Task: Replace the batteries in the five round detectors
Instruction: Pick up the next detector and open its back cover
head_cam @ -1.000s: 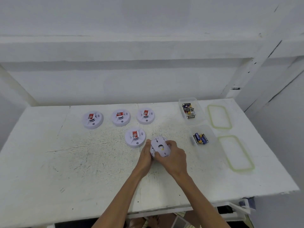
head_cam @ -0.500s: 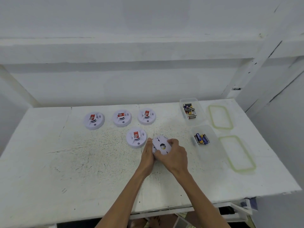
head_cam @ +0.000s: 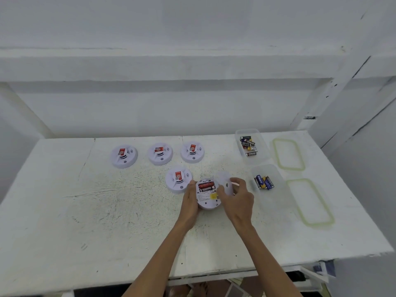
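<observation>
Detector opened, old cell exposed.

The left hand (head_cam: 189,202) grips the left rim of the upturned detector (head_cam: 207,199) at the middle of the table (head_cam: 107,211). The right hand (head_cam: 237,198) pinches the lifted cover (head_cam: 225,182) just to the detector's right. The cover is best set down close by. With the body kept steady, the red battery (head_cam: 206,186) should be pried up from one end, clear of the contacts. The other detectors (head_cam: 160,153) lie face up behind and to the left, and the battery boxes (head_cam: 246,130) stand to the right.
</observation>
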Action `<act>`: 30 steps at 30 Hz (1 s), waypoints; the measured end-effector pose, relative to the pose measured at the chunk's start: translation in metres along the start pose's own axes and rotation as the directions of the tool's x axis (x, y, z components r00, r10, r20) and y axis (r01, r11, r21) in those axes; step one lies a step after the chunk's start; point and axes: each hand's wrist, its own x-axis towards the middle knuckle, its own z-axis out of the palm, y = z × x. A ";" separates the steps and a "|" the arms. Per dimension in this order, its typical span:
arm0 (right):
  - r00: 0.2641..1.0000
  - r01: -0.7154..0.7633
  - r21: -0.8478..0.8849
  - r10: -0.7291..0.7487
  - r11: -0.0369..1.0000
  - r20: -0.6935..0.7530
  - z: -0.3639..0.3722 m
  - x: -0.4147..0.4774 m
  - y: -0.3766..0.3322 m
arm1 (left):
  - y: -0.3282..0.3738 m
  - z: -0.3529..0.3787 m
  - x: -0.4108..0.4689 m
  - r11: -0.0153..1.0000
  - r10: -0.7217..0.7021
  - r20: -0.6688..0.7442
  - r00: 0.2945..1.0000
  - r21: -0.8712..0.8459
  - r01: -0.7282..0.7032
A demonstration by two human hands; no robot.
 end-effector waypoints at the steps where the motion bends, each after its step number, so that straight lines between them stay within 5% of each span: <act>1: 1.000 -0.004 -0.023 0.004 1.000 -0.006 -0.001 0.002 0.002 | -0.002 0.000 0.000 0.999 0.019 -0.013 1.000 0.043 -0.018; 7: 0.999 -0.035 -0.161 0.033 0.986 -0.015 -0.006 0.006 0.006 | -0.006 0.006 0.001 0.978 0.103 -0.072 0.992 0.190 -0.088; 15: 0.976 -0.216 0.160 0.218 0.963 0.001 -0.010 0.007 0.029 | -0.010 0.009 -0.006 0.992 0.111 -0.176 0.978 0.079 -0.099; 21: 0.998 0.068 -0.317 -0.070 0.946 0.005 0.000 -0.005 0.037 | -0.007 0.004 -0.005 0.996 0.068 -0.090 0.994 0.064 -0.062; 30: 0.986 0.165 -0.081 -0.166 0.983 -0.008 0.006 -0.013 -0.002 | -0.009 -0.006 -0.005 0.992 0.107 0.047 0.993 0.060 -0.110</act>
